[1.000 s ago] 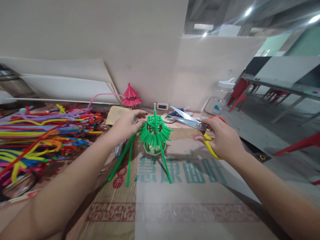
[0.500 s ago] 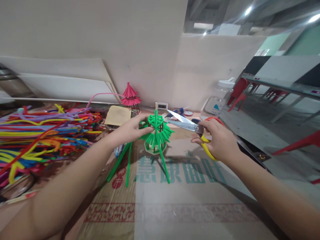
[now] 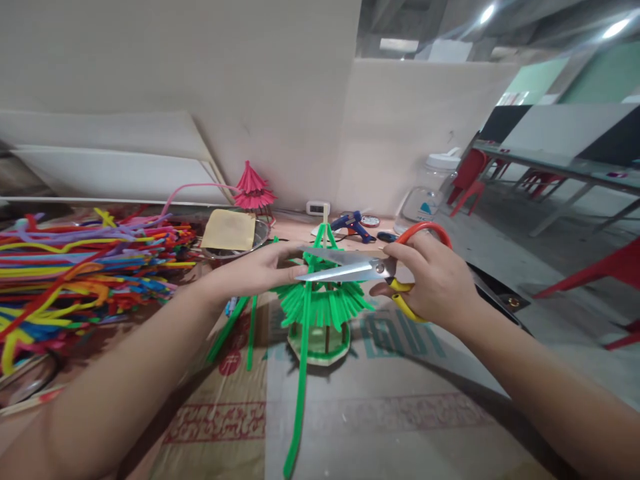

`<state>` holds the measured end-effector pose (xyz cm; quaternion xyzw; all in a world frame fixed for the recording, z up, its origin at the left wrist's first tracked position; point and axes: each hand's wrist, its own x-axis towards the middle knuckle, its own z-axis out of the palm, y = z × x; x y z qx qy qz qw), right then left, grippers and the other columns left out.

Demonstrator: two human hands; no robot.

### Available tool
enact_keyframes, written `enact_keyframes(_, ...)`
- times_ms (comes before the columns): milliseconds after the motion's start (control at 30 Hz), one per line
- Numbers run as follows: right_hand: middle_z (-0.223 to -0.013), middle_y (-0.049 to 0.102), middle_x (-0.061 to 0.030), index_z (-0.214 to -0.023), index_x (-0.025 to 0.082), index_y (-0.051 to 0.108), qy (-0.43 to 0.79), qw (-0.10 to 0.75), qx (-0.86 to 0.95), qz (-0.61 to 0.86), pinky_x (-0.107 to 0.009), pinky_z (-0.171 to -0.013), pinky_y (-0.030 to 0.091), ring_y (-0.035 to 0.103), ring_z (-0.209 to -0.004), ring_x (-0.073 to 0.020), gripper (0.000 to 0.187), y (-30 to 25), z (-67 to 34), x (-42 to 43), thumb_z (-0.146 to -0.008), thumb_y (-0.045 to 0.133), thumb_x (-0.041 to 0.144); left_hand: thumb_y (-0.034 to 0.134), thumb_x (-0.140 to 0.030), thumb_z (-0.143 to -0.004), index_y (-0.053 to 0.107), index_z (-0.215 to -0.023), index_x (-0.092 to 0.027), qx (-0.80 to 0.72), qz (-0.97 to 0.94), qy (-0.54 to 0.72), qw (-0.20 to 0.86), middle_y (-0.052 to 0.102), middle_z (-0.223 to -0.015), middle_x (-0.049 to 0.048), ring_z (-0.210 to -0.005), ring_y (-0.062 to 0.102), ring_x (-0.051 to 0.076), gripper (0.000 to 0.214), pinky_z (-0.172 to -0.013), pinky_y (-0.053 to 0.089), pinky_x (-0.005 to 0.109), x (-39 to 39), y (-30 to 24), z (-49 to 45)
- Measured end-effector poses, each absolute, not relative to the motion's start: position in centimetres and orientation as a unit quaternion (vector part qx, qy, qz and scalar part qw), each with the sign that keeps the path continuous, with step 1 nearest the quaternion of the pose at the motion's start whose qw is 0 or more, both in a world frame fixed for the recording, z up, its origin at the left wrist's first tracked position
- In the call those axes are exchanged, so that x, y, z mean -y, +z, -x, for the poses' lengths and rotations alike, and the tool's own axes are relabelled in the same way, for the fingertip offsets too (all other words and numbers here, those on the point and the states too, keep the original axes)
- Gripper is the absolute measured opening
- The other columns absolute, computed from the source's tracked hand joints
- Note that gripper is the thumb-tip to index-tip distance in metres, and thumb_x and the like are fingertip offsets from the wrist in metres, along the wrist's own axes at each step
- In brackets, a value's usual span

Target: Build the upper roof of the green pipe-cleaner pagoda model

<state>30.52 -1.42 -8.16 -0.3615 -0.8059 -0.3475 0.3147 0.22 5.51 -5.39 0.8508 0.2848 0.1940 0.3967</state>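
Note:
A small green pavilion model [image 3: 325,310] with a fringed pipe-cleaner roof stands tilted on a pale polygonal base. My left hand [image 3: 270,270] pinches at its upper left, where a long green pipe cleaner [image 3: 301,393] hangs down past the base; the fingertips are partly hidden. In my right hand [image 3: 433,277] is a pair of scissors [image 3: 380,268] with red and yellow handles. Their blades are parted and reach left across the upper roof, the tips close to my left thumb, around the hanging strip.
Colourful pipe cleaners [image 3: 90,267] are heaped on the left. Behind stand a pink pavilion model [image 3: 253,187], a bowl with a yellowish sheet [image 3: 229,230], a blue glue gun [image 3: 353,225] and a clear jar [image 3: 425,193]. Loose green pipe cleaners [image 3: 230,333] lie on the printed cardboard [image 3: 215,420].
The pavilion model has come nearer and tilted. My right hand has swung the scissors left, so the blades now cross the top of the model by my left thumb.

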Motion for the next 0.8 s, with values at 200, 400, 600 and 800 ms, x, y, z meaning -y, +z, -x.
enact_keyframes(200,-0.088,0.063,-0.0104,-0.113,0.015,0.059,-0.368,0.303,0.802,0.359,-0.033,-0.066,0.042,0.054,-0.076,-0.0235,0.045,-8.13,-30.57,1.33,-0.091,0.065,0.054,0.06,-0.054,-0.094,0.059,-0.141,-0.022,-0.272,-0.866,0.17,0.384,0.063,-0.142,0.0086,-0.128,0.06,0.028,0.057,-0.11,0.047,0.038,-5.14,-5.25,-0.28)
enact_keyframes(400,-0.087,0.062,-0.0091,-0.115,0.016,0.058,-0.382,0.295,0.803,0.351,-0.032,-0.065,0.04,0.053,-0.075,-0.0229,0.043,-8.07,-30.8,1.31,-0.092,0.064,0.051,0.056,-0.063,-0.094,0.056,-0.145,-0.023,-0.274,-0.868,0.172,0.377,0.062,-0.145,0.0074,-0.126,0.061,0.027,0.065,-0.105,0.051,0.033,-5.32,-5.52,0.0)
enact_keyframes(600,-0.078,0.062,-0.0071,-0.106,0.014,0.063,-0.394,0.29,0.799,0.349,-0.031,-0.06,0.035,0.052,-0.069,-0.0205,0.033,-8.03,-30.8,1.55,-0.094,0.063,0.045,0.054,-0.072,-0.09,0.061,-0.141,-0.023,-0.279,-0.867,0.176,0.374,0.063,-0.143,0.0066,-0.127,0.06,0.029,0.071,-0.106,0.051,0.034,-4.71,-4.93,-0.52)
enact_keyframes(800,-0.071,0.06,-0.004,-0.099,0.016,0.066,-0.402,0.279,0.794,0.361,-0.031,-0.054,0.028,0.05,-0.061,-0.0175,0.028,-7.97,-30.92,1.94,-0.094,0.064,0.043,0.059,-0.066,-0.09,0.059,-0.142,-0.025,-0.276,-0.858,0.177,0.396,0.063,-0.143,0.0047,-0.127,0.06,0.028,0.067,-0.106,0.051,0.033,-4.6,-4.94,-0.76)
